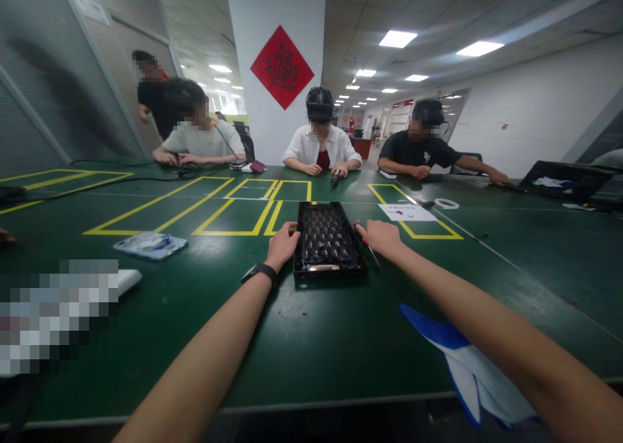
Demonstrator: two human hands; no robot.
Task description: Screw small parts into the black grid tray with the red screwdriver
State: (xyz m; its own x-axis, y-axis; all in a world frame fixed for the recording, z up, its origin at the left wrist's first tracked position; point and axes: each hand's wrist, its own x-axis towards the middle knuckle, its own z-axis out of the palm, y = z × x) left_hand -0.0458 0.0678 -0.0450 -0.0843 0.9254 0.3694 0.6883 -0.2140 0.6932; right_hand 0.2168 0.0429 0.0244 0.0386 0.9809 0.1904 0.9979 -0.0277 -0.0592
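A black rectangular case (327, 235) lies on the green table before me, its inside showing rows of glossy rounded shapes under a clear-looking cover. At its near end is a pale metallic strip (324, 268). My left hand (281, 247), with a black band (263, 273) on the wrist, grips the case's left edge. On the other side, my right hand (382, 238) is closed around a screwdriver (374, 256) with a red handle; its thin shaft points down toward the table beside the case. Part of the handle is hidden by the fingers.
White-and-blue gloves (479, 365) lie under my right forearm. To the left is a clear plastic bag (150, 244). Yellow tape (228, 234) marks rectangles on the table (292, 346). A paper sheet (413, 213) and a tape roll (446, 203) lie right. Several people sit opposite.
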